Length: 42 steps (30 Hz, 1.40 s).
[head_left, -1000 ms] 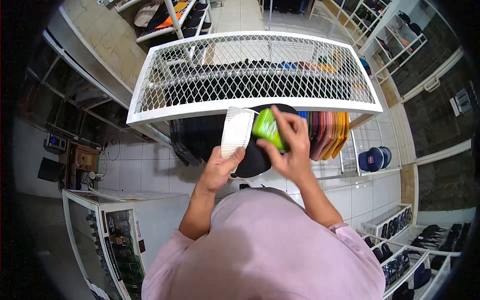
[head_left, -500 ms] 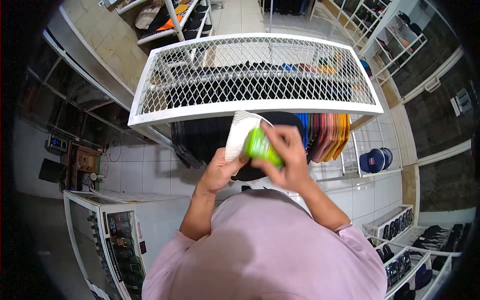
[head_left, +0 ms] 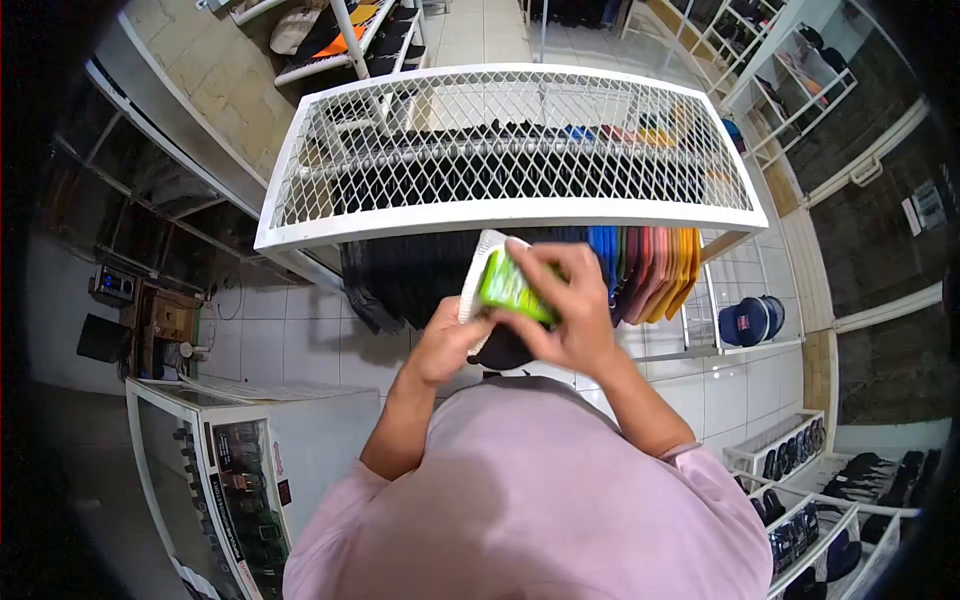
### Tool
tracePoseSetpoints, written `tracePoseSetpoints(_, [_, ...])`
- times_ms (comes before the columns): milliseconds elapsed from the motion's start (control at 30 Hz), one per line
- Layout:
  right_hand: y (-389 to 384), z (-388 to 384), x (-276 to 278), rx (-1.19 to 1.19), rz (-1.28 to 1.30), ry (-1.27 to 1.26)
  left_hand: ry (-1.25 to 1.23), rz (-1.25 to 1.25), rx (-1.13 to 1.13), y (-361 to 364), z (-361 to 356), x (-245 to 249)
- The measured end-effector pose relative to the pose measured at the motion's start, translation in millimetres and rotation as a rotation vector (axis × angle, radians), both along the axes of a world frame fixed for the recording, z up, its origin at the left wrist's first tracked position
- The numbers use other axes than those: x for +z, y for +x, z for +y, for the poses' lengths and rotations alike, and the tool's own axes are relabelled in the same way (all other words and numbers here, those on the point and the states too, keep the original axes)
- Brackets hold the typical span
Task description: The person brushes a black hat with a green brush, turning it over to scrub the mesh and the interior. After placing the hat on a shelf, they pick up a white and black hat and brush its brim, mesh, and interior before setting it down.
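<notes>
In the head view, my left hand [head_left: 445, 340] grips the lower edge of a white, finely ribbed piece [head_left: 472, 292]. A black rounded part [head_left: 505, 350] shows just below it; I cannot make out whether the two are one article. My right hand [head_left: 575, 310] is closed round a bright green and white object [head_left: 508, 285], held tilted against the white piece. Motion blur hides its label and exact kind. Both hands are in front of my chest, close together, with the fingertips near each other.
A white mesh-topped rack [head_left: 500, 212] stands just ahead, with dark and coloured garments [head_left: 655, 275] hanging under it. A glass display case [head_left: 240, 480] is at left. Dark blue caps [head_left: 750, 322] sit on a low shelf at right, and a white shelf unit [head_left: 800, 500] is at lower right.
The white piece has turned and shows narrower, its top lower and further right. The green object has shifted slightly left and up across it. Both hands keep their hold.
</notes>
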State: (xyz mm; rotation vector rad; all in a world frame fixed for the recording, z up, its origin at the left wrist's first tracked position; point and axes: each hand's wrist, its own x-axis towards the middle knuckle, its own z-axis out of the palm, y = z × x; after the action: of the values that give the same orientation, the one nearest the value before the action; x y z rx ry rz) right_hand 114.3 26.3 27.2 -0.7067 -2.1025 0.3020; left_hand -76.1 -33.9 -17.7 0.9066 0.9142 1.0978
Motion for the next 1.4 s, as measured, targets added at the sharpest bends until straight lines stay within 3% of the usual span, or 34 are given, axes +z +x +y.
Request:
tracePoseSetpoints(67, [5,-18,-2,0.133,-0.042,0.013,-0.066,-0.245,0.193,9,-1,4])
tracePoseSetpoints(100, [6,-23,-10,0.173,-0.111,0.063,0.05,-0.316,0.074,-11,2,-28])
tracePoseSetpoints(133, [6,-27,-16,0.212,-0.178,0.112,0.066,-0.349,0.079,-9,6,-21])
tracePoseSetpoints(267, [-2,-4,-15,-0.157,0.131,0.013,-0.003,-0.292,0.228,13,10,11])
tracePoseSetpoints(300, [0,-11,-11,-0.129,0.097,0.006,-0.019,-0.274,0.314,16,12,15])
tracePoseSetpoints(400, [5,-31,-22,0.125,-0.171,0.155,0.077,-0.379,0.197,1,16,-8])
tracePoseSetpoints(467, [9,-17,-17,0.031,-0.072,0.05,0.086,-0.317,0.108,3,15,-5])
tracePoseSetpoints(533, [9,8,-12,-0.102,0.187,-0.118,0.061,-0.267,0.176,9,14,-2])
tracePoseSetpoints(633, [11,33,-15,-0.158,0.214,-0.286,0.091,-0.252,0.018,2,11,-18])
tracePoseSetpoints(867, [-6,32,13,-0.042,0.082,-0.073,0.102,-0.232,-0.061,-1,13,-32])
tracePoseSetpoints(1000, [21,18,-27,-0.177,0.1,0.032,0.212,-0.351,0.168,-6,5,-10])
tracePoseSetpoints(1100, [27,12,-53,-0.199,0.132,-0.073,0.213,-0.457,0.149,-7,9,-1])
tracePoseSetpoints(1267, [14,20,-6,-0.146,0.146,0.03,0.099,-0.421,0.013,8,8,-24])
tracePoseSetpoints(1333, [23,17,-15,-0.169,0.142,-0.013,0.137,-0.407,0.161,7,8,-19])
tracePoseSetpoints(1400, [36,12,-45,-0.162,0.17,-0.099,0.225,-0.59,0.146,1,10,-13])
